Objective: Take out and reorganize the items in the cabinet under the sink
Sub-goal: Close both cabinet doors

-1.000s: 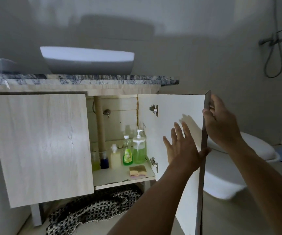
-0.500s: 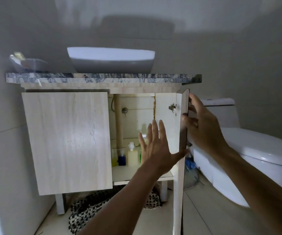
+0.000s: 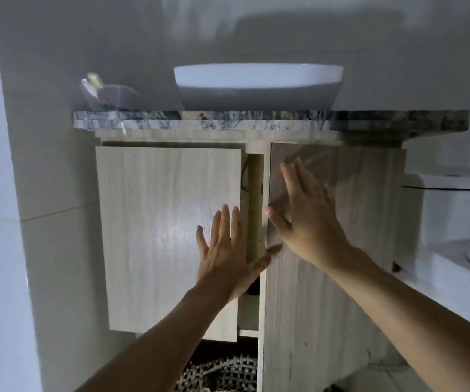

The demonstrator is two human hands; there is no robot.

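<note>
Since the earlier frame, your right door (image 3: 327, 250) has swung nearly shut, hiding the bottles; only a narrow gap shows the cabinet (image 3: 252, 210) interior. Two doors: the left door (image 3: 168, 236) hangs ajar. Two hands: your left hand (image 3: 225, 258) and right hand (image 3: 307, 219) lie flat, fingers (image 3: 293, 179) straight, gripping nothing. One basin (image 3: 258, 86) sits on the tabletop (image 3: 256, 120).

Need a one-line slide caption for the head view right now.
Both open hands, left and right, at the pale wood cabinet doors, right door nearly closed, under the white basin.
</note>
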